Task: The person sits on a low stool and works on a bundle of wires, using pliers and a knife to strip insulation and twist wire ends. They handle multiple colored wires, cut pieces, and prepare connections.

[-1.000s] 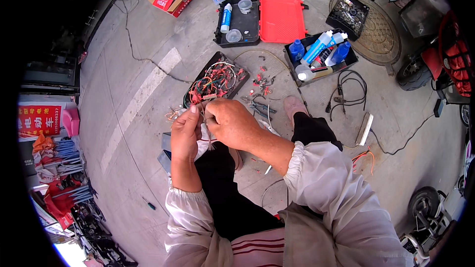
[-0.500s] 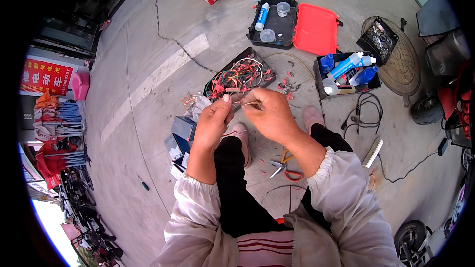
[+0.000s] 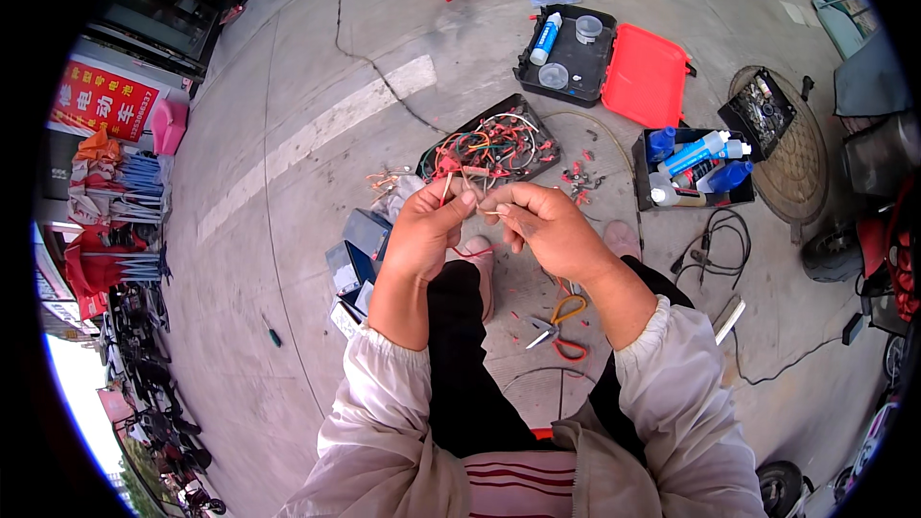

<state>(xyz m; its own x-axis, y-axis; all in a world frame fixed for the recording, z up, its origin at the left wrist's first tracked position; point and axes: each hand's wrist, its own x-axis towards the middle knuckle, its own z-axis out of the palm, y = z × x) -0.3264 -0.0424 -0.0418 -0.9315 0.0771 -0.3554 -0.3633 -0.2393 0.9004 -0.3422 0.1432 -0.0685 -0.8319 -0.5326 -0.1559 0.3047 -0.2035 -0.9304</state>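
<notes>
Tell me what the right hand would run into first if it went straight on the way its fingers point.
Most likely the left hand, whose fingertips lie just ahead of those of the right hand; how they line up in depth is unclear.

Pinching thin wires with left hand and right hand, close together mid-frame, just below a black tray of tangled wires. Showing, on the floor, scissors (yellow-and-orange ones) at lower centre, a bin of bottles at right, an open red-lidded case at upper right.
</notes>
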